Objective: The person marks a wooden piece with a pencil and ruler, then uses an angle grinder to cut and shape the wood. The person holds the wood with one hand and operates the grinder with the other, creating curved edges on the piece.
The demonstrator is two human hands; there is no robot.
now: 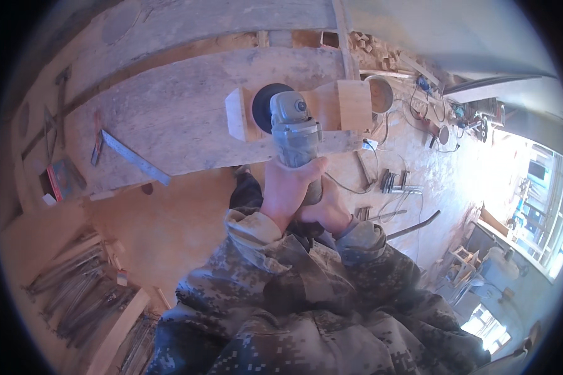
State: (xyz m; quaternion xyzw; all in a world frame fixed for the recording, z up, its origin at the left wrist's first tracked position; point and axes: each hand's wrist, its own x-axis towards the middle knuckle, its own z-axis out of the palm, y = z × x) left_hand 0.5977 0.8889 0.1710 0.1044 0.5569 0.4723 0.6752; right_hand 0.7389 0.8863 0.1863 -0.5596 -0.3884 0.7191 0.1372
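Note:
Both of my hands are wrapped round an angle grinder (297,134) with a grey-green body. My left hand (286,187) grips the body, and my right hand (329,209) closes round the rear part just behind it. A dark round disc (263,107) at the grinder's head lies over a shaped wooden piece (325,103), which has a narrower curved middle and blocky ends. Whether the disc touches the wood I cannot tell. The piece rests on a worn wooden workbench (181,100), near its front edge.
Left on the bench are a flat metal strip (134,156), a red-handled tool (97,139) and a red box (59,178). A round container (379,94) stands beside the wood. A second grinder (431,128), cords and wood scraps lie right; metal rods (75,287) fill the lower left.

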